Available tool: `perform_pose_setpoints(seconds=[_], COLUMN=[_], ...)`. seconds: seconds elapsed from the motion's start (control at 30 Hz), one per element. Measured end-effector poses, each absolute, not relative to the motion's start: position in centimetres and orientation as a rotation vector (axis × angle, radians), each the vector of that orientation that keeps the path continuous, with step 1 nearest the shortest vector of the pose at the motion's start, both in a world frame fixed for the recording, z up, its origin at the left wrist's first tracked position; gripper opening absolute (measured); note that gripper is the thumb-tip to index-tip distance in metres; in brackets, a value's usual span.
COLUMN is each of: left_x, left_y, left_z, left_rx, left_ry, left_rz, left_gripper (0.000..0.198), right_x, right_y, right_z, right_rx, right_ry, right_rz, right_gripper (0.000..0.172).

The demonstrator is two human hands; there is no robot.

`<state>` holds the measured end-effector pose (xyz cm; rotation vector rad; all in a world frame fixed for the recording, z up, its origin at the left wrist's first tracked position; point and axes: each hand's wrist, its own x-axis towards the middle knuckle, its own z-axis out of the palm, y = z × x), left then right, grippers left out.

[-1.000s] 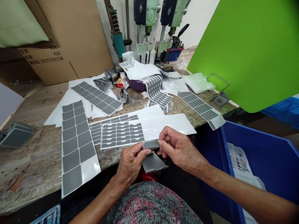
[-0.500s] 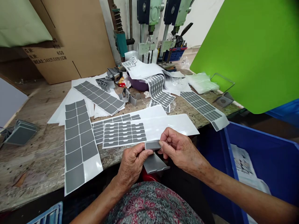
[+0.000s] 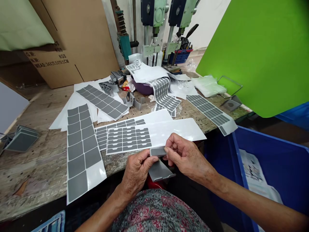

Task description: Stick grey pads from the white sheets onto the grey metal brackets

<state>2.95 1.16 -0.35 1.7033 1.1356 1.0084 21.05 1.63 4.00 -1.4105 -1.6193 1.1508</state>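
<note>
Left hand (image 3: 137, 172) and right hand (image 3: 185, 158), pinching a gray pad (image 3: 157, 151), work at the counter (image 3: 31, 167) edge, hemmed in just ahead by a white label sheet (image 3: 173, 132) and at left by a long gray label sheet (image 3: 83, 151). To the right, open air runs over a blue bin (image 3: 275, 161), beneath a tilted green board (image 3: 256, 54). Farther back, a purple bowl (image 3: 141, 89) and paper piles (image 3: 145, 72) stand before two machines (image 3: 154, 19).
</note>
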Motion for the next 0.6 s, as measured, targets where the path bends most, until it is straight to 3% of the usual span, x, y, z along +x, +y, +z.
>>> perform_pose_setpoints(seconds=[0.4,0.6], left_x=[2.57,2.48], left_y=[1.07,0.99], left_z=[-0.74,-0.81], left_rx=[1.779,1.798], left_ry=[1.130,1.195], left_rz=[1.006,0.987], left_gripper=[0.024,0.030], right_x=[20.67,20.73], right_y=[1.72,1.65], right_z=[4.33,3.81], right_rx=[-1.417,-1.347], right_ry=[-1.683,-1.864], right_rz=[1.105,0.869], right_gripper=[0.009,0.010])
